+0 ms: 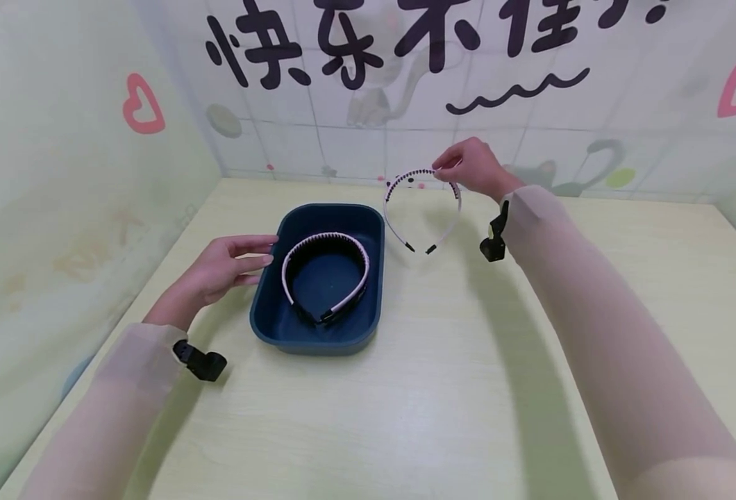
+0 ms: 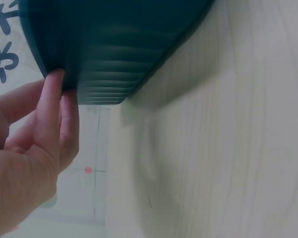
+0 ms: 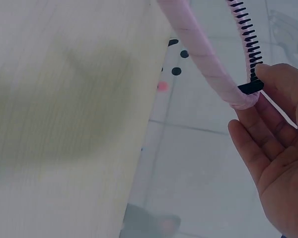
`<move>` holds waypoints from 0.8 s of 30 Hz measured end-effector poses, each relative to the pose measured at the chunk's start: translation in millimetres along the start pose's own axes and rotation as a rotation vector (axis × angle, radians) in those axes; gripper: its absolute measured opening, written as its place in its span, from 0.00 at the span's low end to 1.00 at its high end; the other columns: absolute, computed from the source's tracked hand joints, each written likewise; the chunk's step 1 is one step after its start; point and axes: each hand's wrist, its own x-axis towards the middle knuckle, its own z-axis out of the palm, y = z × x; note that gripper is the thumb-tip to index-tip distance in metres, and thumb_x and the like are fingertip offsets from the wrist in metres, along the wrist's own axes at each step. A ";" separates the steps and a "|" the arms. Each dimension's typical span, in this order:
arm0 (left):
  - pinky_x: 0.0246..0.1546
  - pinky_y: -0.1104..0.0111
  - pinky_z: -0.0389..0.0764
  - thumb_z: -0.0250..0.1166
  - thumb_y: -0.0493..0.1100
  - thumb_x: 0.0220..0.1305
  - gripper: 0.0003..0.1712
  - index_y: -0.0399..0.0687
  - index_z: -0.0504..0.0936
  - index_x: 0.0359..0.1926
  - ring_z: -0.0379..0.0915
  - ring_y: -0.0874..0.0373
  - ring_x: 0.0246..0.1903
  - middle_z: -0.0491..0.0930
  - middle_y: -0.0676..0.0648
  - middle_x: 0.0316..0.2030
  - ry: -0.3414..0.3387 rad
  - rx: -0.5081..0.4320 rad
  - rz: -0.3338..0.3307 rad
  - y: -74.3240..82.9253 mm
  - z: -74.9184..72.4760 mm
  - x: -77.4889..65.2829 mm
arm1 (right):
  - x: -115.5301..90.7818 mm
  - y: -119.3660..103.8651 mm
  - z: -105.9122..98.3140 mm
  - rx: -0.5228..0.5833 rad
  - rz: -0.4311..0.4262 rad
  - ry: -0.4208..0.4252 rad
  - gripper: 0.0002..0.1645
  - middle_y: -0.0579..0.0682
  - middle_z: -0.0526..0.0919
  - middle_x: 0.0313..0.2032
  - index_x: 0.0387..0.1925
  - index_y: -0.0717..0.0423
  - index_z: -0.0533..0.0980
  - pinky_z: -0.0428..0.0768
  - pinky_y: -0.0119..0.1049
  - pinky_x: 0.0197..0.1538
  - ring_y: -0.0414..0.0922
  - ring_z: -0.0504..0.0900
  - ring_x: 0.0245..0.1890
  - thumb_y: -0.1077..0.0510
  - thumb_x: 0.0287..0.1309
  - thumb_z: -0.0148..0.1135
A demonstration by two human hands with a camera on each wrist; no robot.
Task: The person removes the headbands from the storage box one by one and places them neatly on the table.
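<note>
A pale pink headband (image 1: 390, 215) with black teeth along its inside and black tips hangs from my right hand (image 1: 475, 167). Thumb and fingers pinch it near the top of its arch, above the back of the table. In the right wrist view the pink-wrapped band (image 3: 198, 49) curves away from the right hand (image 3: 283, 134). My left hand (image 1: 224, 267) has its fingers extended, their tips at the left side of a dark blue bin (image 1: 318, 339). The left wrist view shows the fingertips (image 2: 53, 82) against the bin's outer wall. Inside the bin lies another pink and black headband (image 1: 358, 292).
The bin stands on a pale wood-grain table (image 1: 418, 417), left of centre. Behind it rises a printed wall (image 1: 318, 153) with black characters, and a side wall (image 1: 80, 173) borders the left. Black wrist cameras (image 1: 201, 360) are strapped on both sleeves.
</note>
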 end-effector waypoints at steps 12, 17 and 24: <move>0.39 0.72 0.78 0.59 0.39 0.64 0.30 0.38 0.62 0.65 0.72 0.66 0.43 0.64 0.43 0.58 -0.001 0.006 0.006 1.7 0.1 -1.2 | 3.5 20.5 17.4 0.016 0.090 -0.036 0.14 0.60 0.81 0.41 0.43 0.66 0.79 0.74 0.31 0.39 0.45 0.77 0.38 0.63 0.56 0.60; 0.39 0.71 0.78 0.59 0.39 0.64 0.30 0.38 0.62 0.65 0.72 0.65 0.43 0.64 0.43 0.58 0.001 0.001 -0.001 2.7 0.9 -1.0 | 3.2 29.0 23.4 0.016 0.105 -0.051 0.13 0.60 0.81 0.41 0.42 0.67 0.79 0.74 0.32 0.40 0.46 0.76 0.38 0.64 0.56 0.60; 0.38 0.72 0.78 0.59 0.40 0.63 0.30 0.37 0.62 0.65 0.72 0.65 0.43 0.65 0.44 0.57 0.008 -0.003 -0.009 4.9 1.4 -2.0 | 5.7 37.2 29.2 -0.009 0.123 -0.083 0.14 0.61 0.81 0.42 0.44 0.67 0.79 0.72 0.34 0.40 0.49 0.75 0.41 0.64 0.57 0.59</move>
